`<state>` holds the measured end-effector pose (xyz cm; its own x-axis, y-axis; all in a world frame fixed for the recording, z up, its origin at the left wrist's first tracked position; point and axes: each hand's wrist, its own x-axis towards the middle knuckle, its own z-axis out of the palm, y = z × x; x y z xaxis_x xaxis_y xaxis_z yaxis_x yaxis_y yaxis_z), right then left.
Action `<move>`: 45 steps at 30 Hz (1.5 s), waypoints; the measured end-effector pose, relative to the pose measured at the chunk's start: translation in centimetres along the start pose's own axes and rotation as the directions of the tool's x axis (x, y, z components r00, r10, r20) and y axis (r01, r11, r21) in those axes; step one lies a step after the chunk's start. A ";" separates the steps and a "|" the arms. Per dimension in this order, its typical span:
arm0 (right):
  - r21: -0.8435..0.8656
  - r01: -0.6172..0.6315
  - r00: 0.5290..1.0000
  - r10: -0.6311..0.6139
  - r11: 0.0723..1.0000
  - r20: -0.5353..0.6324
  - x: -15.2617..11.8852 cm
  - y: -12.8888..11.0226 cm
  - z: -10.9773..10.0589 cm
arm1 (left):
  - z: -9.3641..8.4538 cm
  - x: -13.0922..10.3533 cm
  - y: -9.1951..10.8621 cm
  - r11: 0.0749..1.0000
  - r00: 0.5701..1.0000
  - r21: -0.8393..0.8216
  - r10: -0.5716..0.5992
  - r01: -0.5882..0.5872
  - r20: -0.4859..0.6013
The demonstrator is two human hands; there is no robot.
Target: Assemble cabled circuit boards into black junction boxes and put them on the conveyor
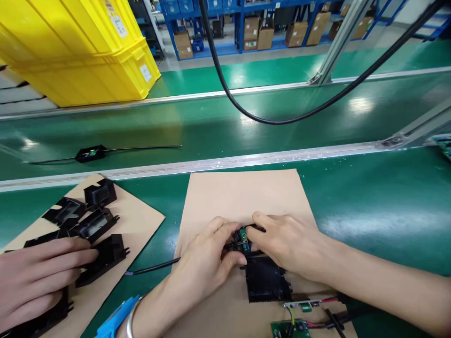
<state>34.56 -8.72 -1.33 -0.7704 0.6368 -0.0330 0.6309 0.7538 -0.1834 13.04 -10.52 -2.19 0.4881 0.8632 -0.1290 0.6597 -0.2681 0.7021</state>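
In the head view a small green circuit board [243, 238] sits in a black surround, most likely a plastic housing, largely hidden by fingers. My left hand [207, 256] grips its left side between thumb and fingers. From the right, my right hand [285, 241] is closed on the same part, its fingertips at the board's edge. A black cable [155, 267] runs out leftward under my left hand, with coloured wire ends showing. Just below the hands lies a black plastic housing piece [268, 279] on the brown cardboard sheet [243, 192].
At left, another person's hand [45, 277] reaches over several black housings [100, 192] on a second cardboard. Wired circuit boards [289, 328] lie at lower right. Beyond the metal rail [218, 164] rests a cabled black box [90, 153]. Yellow crates [88, 75] and a hanging cable [275, 122] are behind.
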 end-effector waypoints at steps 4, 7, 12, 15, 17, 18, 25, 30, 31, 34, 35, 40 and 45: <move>-0.037 -0.002 0.999 0.000 0.999 -0.039 0.4 -0.1 -0.7 | -0.1 -0.1 0.3 0.999 1.000 0.040 -0.007 0.007 0.009; -0.035 -0.005 0.997 0.002 0.999 -0.076 0.7 -0.1 -0.6 | -0.9 -0.3 0.3 0.999 0.998 0.038 -0.033 0.031 0.049; 0.038 0.001 0.997 0.002 0.999 -0.079 0.7 0.1 -0.2 | -2.0 -0.6 0.5 0.992 0.995 0.114 -0.065 0.057 0.074; 0.058 0.003 0.996 0.002 0.998 -0.085 0.6 0.3 -0.1 | -1.6 -0.6 1.3 0.965 1.000 0.261 -0.002 -0.005 0.029; 0.065 0.007 0.995 0.000 0.998 -0.100 0.6 0.4 0.0 | -1.0 -0.6 1.9 0.947 1.000 0.321 0.011 -0.001 -0.029; 0.070 0.008 0.994 -0.001 0.998 -0.108 0.6 0.4 0.1 | -0.7 -0.6 2.1 0.940 0.998 0.342 0.015 0.005 -0.057; 0.106 0.021 0.989 -0.006 0.994 -0.145 0.6 0.5 0.7 | 1.1 -1.2 2.1 0.770 0.987 0.637 0.128 -0.039 -0.094; 0.153 -0.016 0.988 0.039 0.988 -0.148 0.7 0.7 0.7 | 2.1 -0.9 3.0 0.544 0.992 0.834 0.122 -0.092 0.030; 0.154 -0.024 0.988 0.046 0.988 -0.144 0.7 0.7 0.5 | 2.1 -0.8 3.2 0.532 0.993 0.841 0.102 -0.098 0.051; 0.142 -0.037 0.993 0.052 0.989 -0.106 1.1 0.6 -0.4 | 1.7 -0.5 3.3 0.569 0.996 0.818 0.052 -0.087 0.069; 0.133 -0.047 0.995 0.059 0.990 -0.084 1.3 0.5 -0.7 | 1.5 -0.5 3.3 0.588 0.997 0.805 0.044 -0.075 0.061; 0.096 -0.104 0.994 0.100 0.990 0.046 2.2 -0.1 -2.3 | 0.8 -0.6 2.6 0.620 0.995 0.781 0.095 -0.070 0.013; 0.180 -0.159 0.987 0.157 0.971 0.027 3.1 -0.2 -2.3 | 0.9 -0.7 1.1 0.668 0.977 0.733 0.210 -0.129 -0.020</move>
<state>32.24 -6.48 0.86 -0.6640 0.7425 -0.0882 0.7187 0.6012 -0.3495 13.88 -11.81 -1.95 0.6043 0.7960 0.0357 0.7968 -0.6036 -0.0281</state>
